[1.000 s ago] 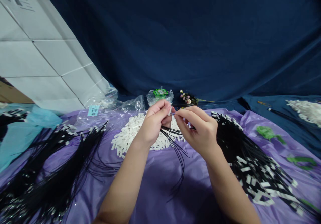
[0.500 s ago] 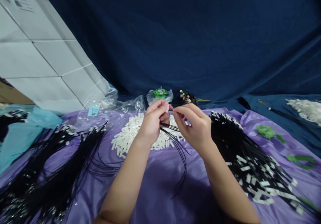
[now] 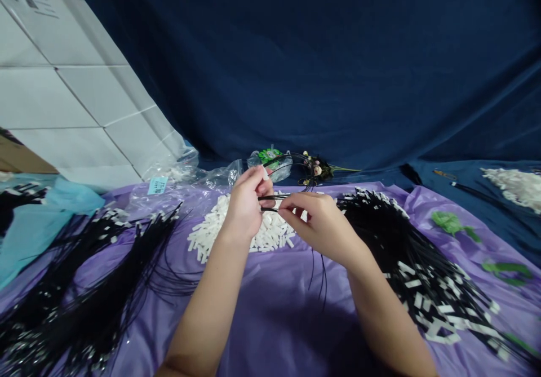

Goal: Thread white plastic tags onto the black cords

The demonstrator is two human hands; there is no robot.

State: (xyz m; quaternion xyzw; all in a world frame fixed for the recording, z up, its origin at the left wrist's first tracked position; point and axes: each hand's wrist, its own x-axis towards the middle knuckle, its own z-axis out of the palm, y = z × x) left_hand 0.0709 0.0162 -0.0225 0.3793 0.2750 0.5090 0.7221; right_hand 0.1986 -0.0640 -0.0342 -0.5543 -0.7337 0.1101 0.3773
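My left hand point(image 3: 245, 205) is closed around several thin black cords point(image 3: 271, 198), with a small white piece point(image 3: 265, 172) showing at its thumb tip. To the right, my right hand point(image 3: 319, 219) pinches the same cords between thumb and fingers. Part of the cords arches up behind both hands, while loose ends hang below my right hand. Underneath lies a heap of small white strips point(image 3: 211, 227) on a purple plastic sheet point(image 3: 270, 292). My fingers hide the cords' exact arrangement.
Bundles of black cords point(image 3: 114, 292) lie at left; another white-tipped bundle point(image 3: 380, 236) lies at right. Behind are clear plastic bags point(image 3: 203, 177), a green item point(image 3: 269, 154) and small flowers point(image 3: 316, 168). White boxes point(image 3: 76, 95) and a dark blue cloth point(image 3: 316, 67) rise at the back.
My right hand has moved slightly left and down, away from the white piece. The cords now arch up behind the hands, and fewer ends hang below.
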